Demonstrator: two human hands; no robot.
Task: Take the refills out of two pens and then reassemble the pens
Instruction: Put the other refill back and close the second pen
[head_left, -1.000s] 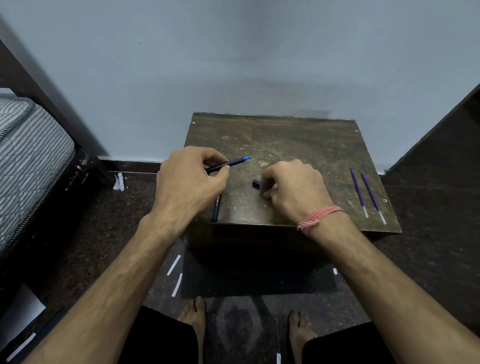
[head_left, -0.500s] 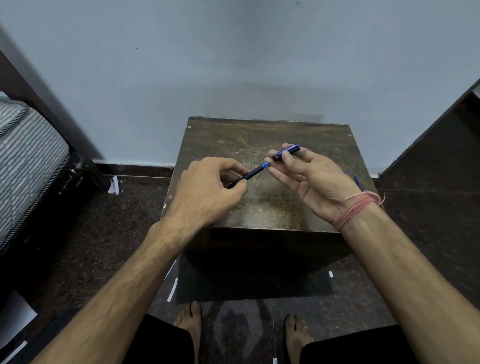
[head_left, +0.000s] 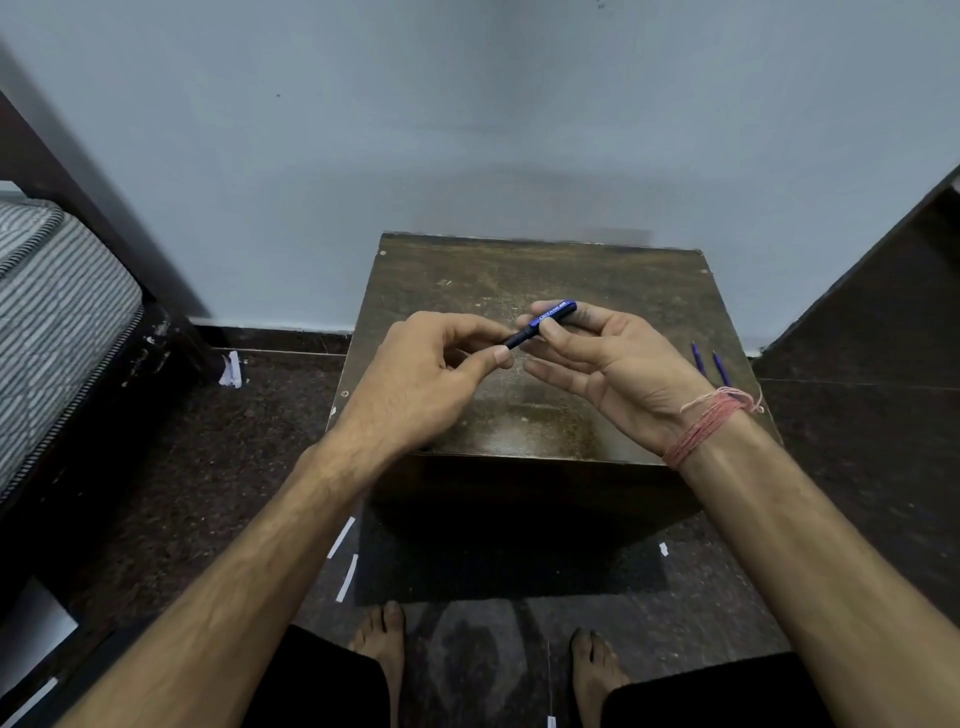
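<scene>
Both hands hold one blue and black pen (head_left: 540, 323) in the air above the small brown table (head_left: 540, 275). My left hand (head_left: 421, 384) pinches the pen's black near end between thumb and fingers. My right hand (head_left: 618, 364), palm up, pinches the blue capped end with its thumb and fingertips. Two blue refills (head_left: 709, 364) lie side by side on the table's right part, partly hidden behind my right wrist. The second pen is hidden from view.
The table stands against a pale wall. A striped mattress (head_left: 57, 312) on a dark bed frame is at the left. A dark panel (head_left: 883, 291) rises at the right. White paper scraps (head_left: 345, 561) lie on the dark floor near my bare feet (head_left: 384, 644).
My right hand picked the blue cap off the table and brought it onto the pen held by my left hand. The cap now sits further down the barrel, and the hands are closer together.
</scene>
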